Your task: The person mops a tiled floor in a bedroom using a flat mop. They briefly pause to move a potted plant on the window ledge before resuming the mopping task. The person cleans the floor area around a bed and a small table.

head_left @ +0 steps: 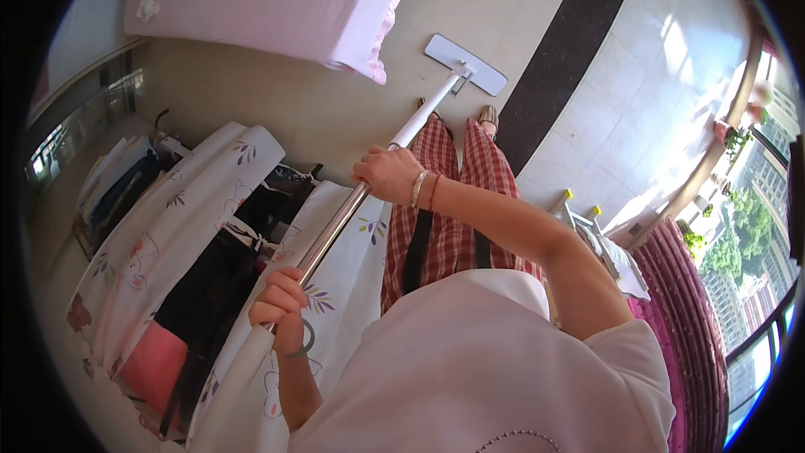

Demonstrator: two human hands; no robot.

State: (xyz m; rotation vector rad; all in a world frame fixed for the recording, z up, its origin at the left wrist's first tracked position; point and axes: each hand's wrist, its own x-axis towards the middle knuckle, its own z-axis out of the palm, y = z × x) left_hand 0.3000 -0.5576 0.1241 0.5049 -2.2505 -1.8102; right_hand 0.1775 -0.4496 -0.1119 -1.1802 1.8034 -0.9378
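A flat mop runs diagonally from lower left to upper middle, its handle (334,231) part shiny metal, part white. My left hand (281,306) is wrapped round the handle near its upper end, close to my body. Farther along the metal tube my right hand (391,174) grips it, with a bangle and a red cord on that wrist. The mop's pale rectangular head (466,65) lies on the tiled floor just beyond my feet. What is under the head is hidden.
A pink-covered bed or table (260,0) stands at upper left. On the left, white patterned cloth (180,235) covers racks of dark clothes. A dark floor strip (570,50) runs right of the mop head. A folded step ladder (599,239) and purple curtains (683,327) are at right.
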